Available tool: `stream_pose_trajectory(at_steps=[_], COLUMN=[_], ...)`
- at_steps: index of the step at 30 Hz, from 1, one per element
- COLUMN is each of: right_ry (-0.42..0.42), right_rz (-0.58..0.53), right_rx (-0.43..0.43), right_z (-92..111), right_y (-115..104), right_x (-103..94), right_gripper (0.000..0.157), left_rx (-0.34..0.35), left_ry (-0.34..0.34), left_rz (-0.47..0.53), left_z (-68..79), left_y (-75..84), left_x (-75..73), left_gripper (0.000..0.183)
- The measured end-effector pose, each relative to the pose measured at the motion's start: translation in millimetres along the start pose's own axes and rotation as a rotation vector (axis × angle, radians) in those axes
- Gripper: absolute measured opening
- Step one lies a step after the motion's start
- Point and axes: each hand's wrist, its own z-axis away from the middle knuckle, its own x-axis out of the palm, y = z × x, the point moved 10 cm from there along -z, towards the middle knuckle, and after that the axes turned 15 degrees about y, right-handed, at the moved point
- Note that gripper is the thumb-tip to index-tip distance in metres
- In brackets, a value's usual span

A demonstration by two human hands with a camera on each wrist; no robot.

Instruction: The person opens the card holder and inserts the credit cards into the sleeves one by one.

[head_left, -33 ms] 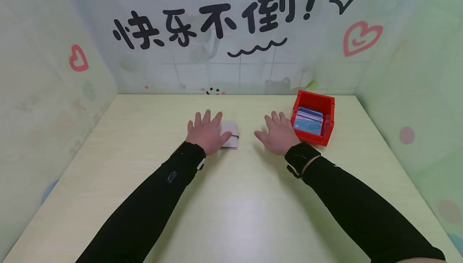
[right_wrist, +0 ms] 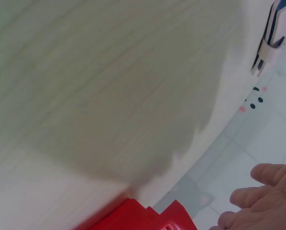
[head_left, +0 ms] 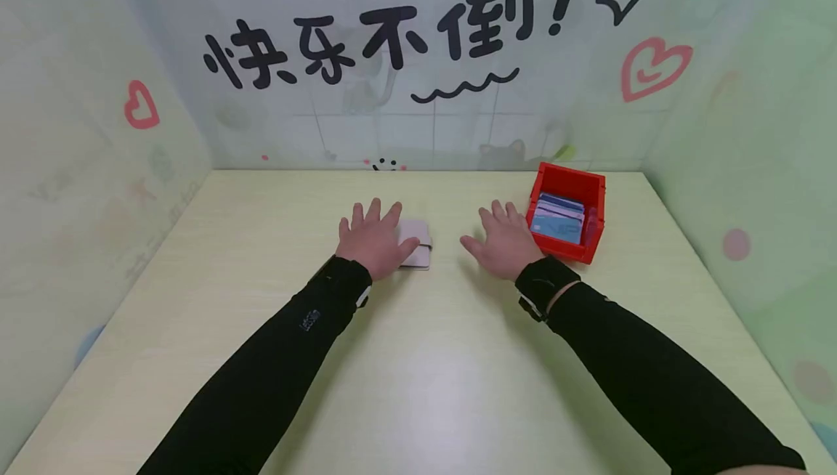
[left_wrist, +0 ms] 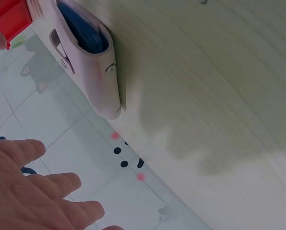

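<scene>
A pale pink card holder [head_left: 414,244] with a strap lies on the table between my hands, nearer the left one. In the left wrist view the card holder [left_wrist: 92,62] shows metal snaps and something dark blue inside. My left hand [head_left: 373,241], fingers spread, is held over its left side and hides part of it. My right hand [head_left: 503,244] is also spread and holds nothing, just left of a red box [head_left: 569,248]. Several blue and lilac cards [head_left: 558,218] stand in that box.
The wooden table [head_left: 418,359] meets a printed back wall [head_left: 366,126] just behind the box. Side walls [head_left: 739,192] enclose it left and right. Shadows of both hands fall on the tabletop.
</scene>
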Motion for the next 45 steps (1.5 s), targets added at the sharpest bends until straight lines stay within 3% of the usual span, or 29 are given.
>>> stream_pose_trajectory(at_steps=[22,45], right_ry=[-0.029,-0.009], right_rz=[-0.04,-0.092], right_rx=[0.004,0.005], right_z=[3.5,14.1], right_y=[-5.5,-8.9], right_x=[3.7,3.6], right_gripper=[0.081,0.075], left_rx=[-0.011,-0.012], left_ry=[0.003,-0.083], left_rz=[0.013,0.018], left_z=[0.2,11.5], left_y=[-2.2,1.8], left_x=[5.4,39.8], left_gripper=[0.077,0.077])
